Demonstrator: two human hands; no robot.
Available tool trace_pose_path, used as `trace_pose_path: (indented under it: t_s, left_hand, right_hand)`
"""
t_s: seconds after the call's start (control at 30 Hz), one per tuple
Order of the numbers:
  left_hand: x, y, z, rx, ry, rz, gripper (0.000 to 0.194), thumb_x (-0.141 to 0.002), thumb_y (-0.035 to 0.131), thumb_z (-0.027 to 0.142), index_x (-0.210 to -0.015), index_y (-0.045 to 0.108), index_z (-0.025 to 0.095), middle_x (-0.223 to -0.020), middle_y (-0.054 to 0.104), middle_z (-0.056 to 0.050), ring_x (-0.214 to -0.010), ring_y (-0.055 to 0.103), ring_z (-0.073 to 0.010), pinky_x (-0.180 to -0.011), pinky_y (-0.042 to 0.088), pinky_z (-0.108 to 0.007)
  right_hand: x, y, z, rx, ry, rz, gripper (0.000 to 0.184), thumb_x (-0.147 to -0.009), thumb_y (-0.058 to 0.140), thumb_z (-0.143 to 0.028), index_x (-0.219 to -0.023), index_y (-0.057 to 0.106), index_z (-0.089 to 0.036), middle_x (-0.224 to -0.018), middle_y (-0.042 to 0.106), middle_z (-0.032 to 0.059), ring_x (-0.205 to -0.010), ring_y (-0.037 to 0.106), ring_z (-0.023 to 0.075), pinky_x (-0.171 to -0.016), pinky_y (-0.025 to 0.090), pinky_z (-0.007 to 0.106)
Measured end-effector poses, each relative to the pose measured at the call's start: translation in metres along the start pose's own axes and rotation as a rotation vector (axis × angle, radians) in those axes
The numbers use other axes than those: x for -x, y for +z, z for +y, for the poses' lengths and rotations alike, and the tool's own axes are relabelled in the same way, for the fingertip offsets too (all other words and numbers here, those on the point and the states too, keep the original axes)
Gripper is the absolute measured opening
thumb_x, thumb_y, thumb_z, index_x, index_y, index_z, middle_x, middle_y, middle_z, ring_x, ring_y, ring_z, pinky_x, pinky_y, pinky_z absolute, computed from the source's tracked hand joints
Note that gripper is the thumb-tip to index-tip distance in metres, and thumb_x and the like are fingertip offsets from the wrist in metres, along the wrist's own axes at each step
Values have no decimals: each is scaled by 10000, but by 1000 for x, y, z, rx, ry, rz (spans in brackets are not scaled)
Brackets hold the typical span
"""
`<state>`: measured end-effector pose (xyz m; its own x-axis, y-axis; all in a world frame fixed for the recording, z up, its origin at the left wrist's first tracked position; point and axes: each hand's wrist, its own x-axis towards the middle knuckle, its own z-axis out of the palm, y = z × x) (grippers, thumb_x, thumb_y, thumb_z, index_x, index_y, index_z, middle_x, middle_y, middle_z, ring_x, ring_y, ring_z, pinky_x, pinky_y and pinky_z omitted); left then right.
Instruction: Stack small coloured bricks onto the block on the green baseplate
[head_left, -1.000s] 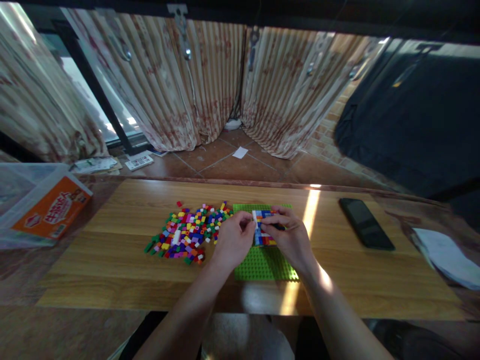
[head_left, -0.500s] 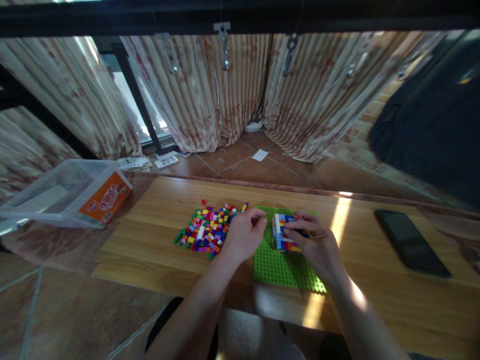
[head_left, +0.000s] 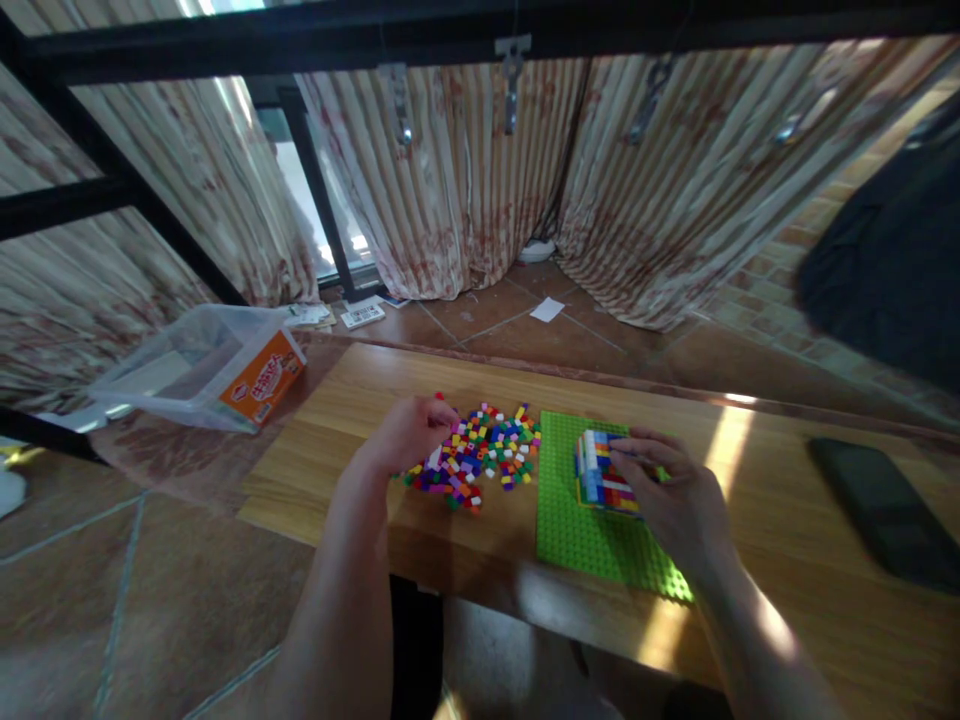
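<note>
My left hand (head_left: 414,435) hovers at the left side of a pile of small toy bricks (head_left: 491,440) in many colours. Its fingers are bent together, and whatever may be between them is hidden. My right hand (head_left: 679,490) curls over the right part of a low brick structure (head_left: 592,470), its thumb and fingers gripping it. White, blue, red and yellow bricks show in rows on that structure, and its right side is covered by the hand. Beneath it lies a green studded baseplate (head_left: 562,535).
Everything stands on a wooden table (head_left: 330,450). A dark phone (head_left: 885,510) lies at the right. To the left is a clear plastic box (head_left: 187,370) with an orange label. Striped curtains (head_left: 450,200) hang beyond, and a white paper (head_left: 547,310) lies on the floor.
My left hand has moved away from the brick structure, leftward to the loose bricks. The right hand stays at the structure. The whole view has turned left.
</note>
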<state>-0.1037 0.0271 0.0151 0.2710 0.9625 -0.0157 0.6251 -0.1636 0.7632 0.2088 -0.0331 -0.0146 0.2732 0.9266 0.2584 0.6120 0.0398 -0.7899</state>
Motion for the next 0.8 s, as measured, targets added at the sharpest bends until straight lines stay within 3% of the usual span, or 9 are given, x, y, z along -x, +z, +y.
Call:
trace_pose_path:
  t_s: [0.17,0.33,0.5,0.8]
  left_hand:
    - [9,1,13,45,49,-129,160,-633,606,129,-657,737,218,-638,698,7,-614,608,-145,-620,459,-252]
    - [14,-8,9,-38,19,-76,161,-623,597,138,-636,737,217,-611,678,8,-575,573,-137,-574,418,-235]
    - [25,-20,1,-144,-98,-104,213,-600,636,184,-766,763,223,-613,653,17,-565,560,-148,-534,389,-229]
    - [29,-14,0,-216,-91,-158,270,-562,632,174,-803,745,217,-746,696,-13,-701,610,-190,-646,440,-258]
  right_hand:
    - [0,1,3,24,-29,11,238,-779,635,-431,-826,758,-233,-1086,667,90,-936,649,256,-855,524,469]
    - [-1,1,1,43,-25,-5,255,-773,627,-442,-827,755,-229,-1089,662,94,-919,650,260,-839,526,473]
    - [0,0,-2,68,-27,-3,238,-772,619,-428,-818,752,-236,-1069,663,88,-906,645,250,-837,522,453]
    - [-2,-2,-1,71,-49,-31,234,-784,607,-419,-836,748,-241,-1037,662,80,-922,632,252,-841,504,457]
